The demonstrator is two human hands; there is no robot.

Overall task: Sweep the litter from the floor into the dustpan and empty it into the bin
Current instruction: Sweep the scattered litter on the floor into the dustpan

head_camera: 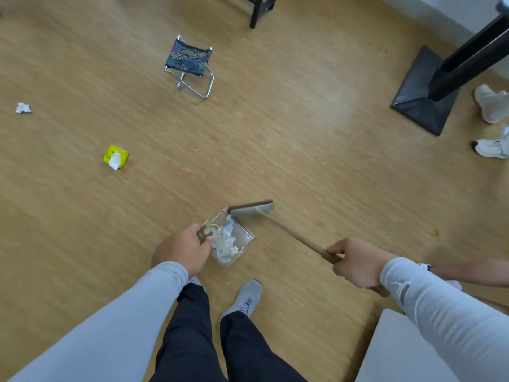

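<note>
My left hand [180, 250] grips the handle of a metal dustpan [243, 237] held just in front of my feet. Crumpled white paper [227, 246] fills the pan. My right hand [358, 261] is closed around the wooden handle of a broom [292, 234]. The broom head [252, 208] rests at the pan's far edge. A crumpled white paper ball [23, 108] lies on the wooden floor at the far left. A yellow tissue pack [115, 157] with white tissue sticking out lies nearer, also to the left. No bin is in view.
A small folding stool [190, 66] stands ahead. A black stand base [424, 92] and its post are at the right, with another person's white shoes [491, 125] and arm [468, 272] beside it. A white block [399, 351] sits at the lower right. Dark furniture legs [259, 9] are at the top.
</note>
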